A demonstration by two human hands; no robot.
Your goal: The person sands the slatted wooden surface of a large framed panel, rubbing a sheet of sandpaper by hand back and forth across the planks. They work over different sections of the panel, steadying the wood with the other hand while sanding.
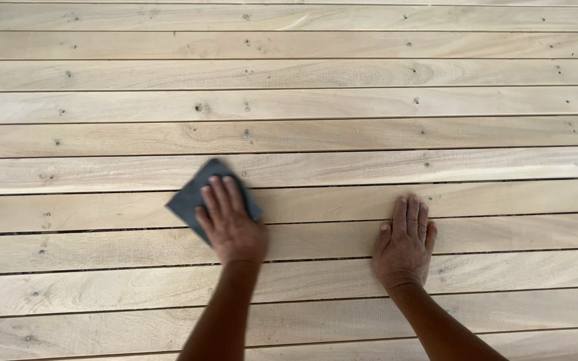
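The left hand (230,224) pressed flat on the sandpaper (192,194); the right hand (406,244) lay open, empty, on the boards (369,134). Raised nail heads (245,134) could tear it.

My left hand (231,226) is covering the near corner of the grey sanding sheet (195,190). Both my forearms are running off the bottom edge, and the wooden slats (342,137) are running past every edge.

The sandpaper sheet (199,194) lies on the plank deck (342,137), under the left hand (230,224). The right hand (405,244) rests flat on the planks, well to its right.
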